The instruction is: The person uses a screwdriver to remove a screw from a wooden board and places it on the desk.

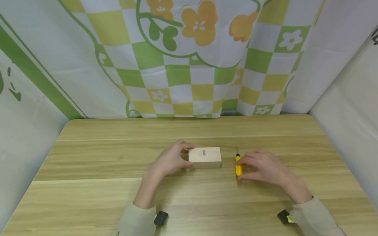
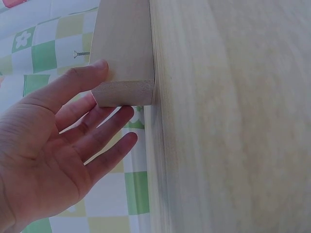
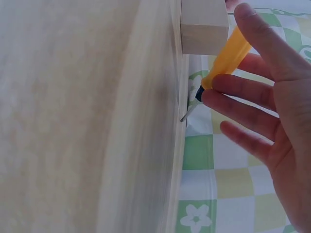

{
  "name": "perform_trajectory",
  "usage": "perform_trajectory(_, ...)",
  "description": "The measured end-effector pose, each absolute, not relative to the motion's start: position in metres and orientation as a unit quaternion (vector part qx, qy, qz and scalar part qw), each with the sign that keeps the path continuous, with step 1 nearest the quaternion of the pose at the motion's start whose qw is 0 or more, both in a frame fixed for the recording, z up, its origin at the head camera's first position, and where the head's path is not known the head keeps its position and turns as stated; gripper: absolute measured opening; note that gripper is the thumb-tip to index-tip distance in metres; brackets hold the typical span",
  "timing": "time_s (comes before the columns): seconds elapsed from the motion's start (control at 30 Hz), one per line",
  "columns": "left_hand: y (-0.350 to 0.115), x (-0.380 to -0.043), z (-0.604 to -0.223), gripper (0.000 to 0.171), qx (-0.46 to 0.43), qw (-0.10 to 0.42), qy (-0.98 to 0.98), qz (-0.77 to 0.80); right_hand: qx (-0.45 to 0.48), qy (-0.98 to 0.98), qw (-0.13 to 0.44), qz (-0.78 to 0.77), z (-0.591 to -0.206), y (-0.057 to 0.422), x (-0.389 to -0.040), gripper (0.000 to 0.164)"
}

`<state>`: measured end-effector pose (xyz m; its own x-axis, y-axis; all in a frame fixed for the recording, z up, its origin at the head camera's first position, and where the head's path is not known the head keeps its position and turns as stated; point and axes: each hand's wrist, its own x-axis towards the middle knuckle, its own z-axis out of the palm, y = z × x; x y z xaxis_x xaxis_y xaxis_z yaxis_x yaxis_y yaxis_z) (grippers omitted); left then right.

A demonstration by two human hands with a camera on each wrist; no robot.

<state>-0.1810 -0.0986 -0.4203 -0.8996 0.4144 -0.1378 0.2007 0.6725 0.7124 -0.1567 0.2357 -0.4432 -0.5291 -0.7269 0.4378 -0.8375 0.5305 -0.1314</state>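
A pale wooden block point(image 1: 204, 155) lies on the table, with a small metal screw point(image 2: 81, 54) standing up from its top face. My left hand point(image 1: 172, 158) holds the block's left end, thumb on the near side and fingertips at the far side. To the right of the block, my right hand point(image 1: 263, 167) pinches the yellow handle of a screwdriver point(image 3: 227, 59) between thumb and fingers. The screwdriver is tilted, its handle raised and the tip of its thin shaft down by the tabletop. A gap separates the screwdriver from the block.
The wood-grain table point(image 1: 92, 198) runs back to a checked, flowered curtain point(image 1: 179, 74). White cloth point(image 1: 366, 109) hangs along the right side, with more on the left. Dark wrist cameras point(image 1: 161, 218) sit at both sleeves.
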Motion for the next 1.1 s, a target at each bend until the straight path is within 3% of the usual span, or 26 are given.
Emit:
perform_trajectory(0.4, -0.098, -0.182, -0.421, 0.063, 0.175, 0.139, 0.904, 0.364, 0.47, -0.83, 0.256, 0.157, -0.436, 0.233, -0.159, 0.031)
perform_trajectory(0.73, -0.098, -0.179, -0.42, 0.061, 0.172, 0.135, 0.906, 0.363, 0.447, -0.818, 0.327, 0.155, -0.423, 0.229, -0.161, 0.047)
perform_trajectory(1.1, -0.097, -0.179, -0.42, 0.061, 0.17, 0.136, 0.906, 0.362, 0.426, -0.811, 0.362, 0.169, -0.414, 0.225, -0.163, 0.044)
